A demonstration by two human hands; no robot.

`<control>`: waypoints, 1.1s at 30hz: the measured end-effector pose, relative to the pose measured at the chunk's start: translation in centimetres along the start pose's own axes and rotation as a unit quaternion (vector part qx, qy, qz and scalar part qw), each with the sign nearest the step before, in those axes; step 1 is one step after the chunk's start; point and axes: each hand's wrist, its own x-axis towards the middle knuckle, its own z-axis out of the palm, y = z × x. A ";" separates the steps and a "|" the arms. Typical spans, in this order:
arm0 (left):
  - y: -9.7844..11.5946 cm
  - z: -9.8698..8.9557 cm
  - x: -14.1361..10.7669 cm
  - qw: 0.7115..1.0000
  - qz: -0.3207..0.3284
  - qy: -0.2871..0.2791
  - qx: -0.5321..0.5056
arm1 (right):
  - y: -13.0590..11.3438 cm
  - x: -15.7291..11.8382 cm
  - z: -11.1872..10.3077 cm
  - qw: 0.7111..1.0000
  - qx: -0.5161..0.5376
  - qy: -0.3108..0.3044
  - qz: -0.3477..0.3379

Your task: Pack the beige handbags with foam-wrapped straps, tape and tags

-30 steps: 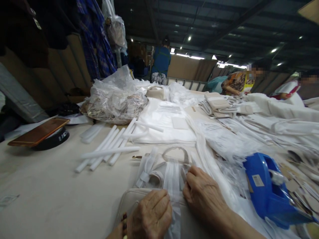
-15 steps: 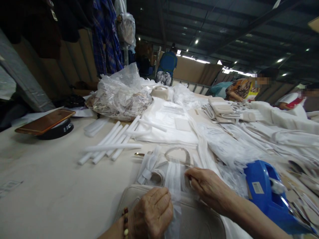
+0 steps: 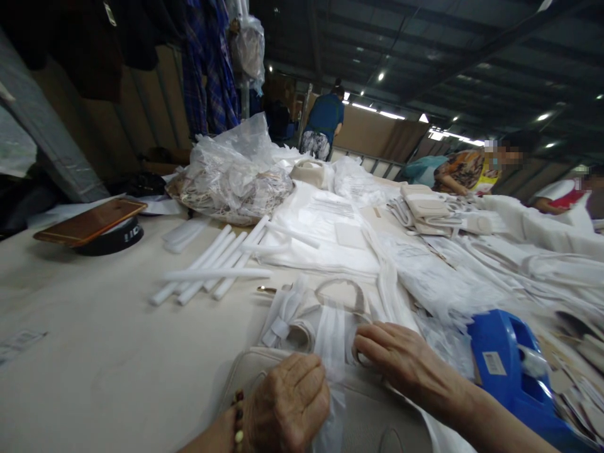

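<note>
A beige handbag [image 3: 377, 409] lies flat before me at the table's front, its top handle [image 3: 342, 286] pointing away. A translucent plastic strip [image 3: 334, 333] runs over it, with a rolled beige strap [image 3: 302, 333] and white wrapping around the handle end. My left hand [image 3: 295, 399], with a bead bracelet at the wrist, rests on the bag with its fingers curled closed at the strip's edge. My right hand [image 3: 389, 349] bends its fingers over the right-hand roll of the strap; its thumb is hidden.
White foam tubes [image 3: 212, 267] lie at left, behind them a phone [image 3: 92, 221] on a black roll. A blue tape dispenser [image 3: 504, 358] stands at right. Plastic bags [image 3: 236, 176], white sheets [image 3: 325, 233] and stacked beige bags [image 3: 419, 207] cover the back. Several people work beyond.
My right hand has shifted slightly, its fingers now stretched further over the strap's roll. My left hand keeps its place on the bag. The camera view has turned slightly.
</note>
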 end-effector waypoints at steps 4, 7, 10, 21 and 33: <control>0.0 -0.1 0.1 1.000 0.011 -0.006 0.004 | 0.0 0.7 0.2 0.997 -0.021 -0.005 0.080; 0.1 -0.2 0.0 1.000 0.009 -0.009 0.001 | -0.4 1.5 0.6 0.992 -0.044 -0.043 0.112; 0.2 -0.2 0.0 1.000 0.002 -0.010 0.007 | -0.9 2.4 1.5 0.989 -0.051 -0.066 0.121; 0.0 -0.2 0.3 1.000 0.004 -0.002 0.001 | 0.5 1.3 -0.4 0.984 0.040 -0.072 0.155; -0.4 0.8 -0.1 0.998 0.027 0.054 0.016 | -0.4 -2.2 3.4 0.737 0.503 0.042 0.449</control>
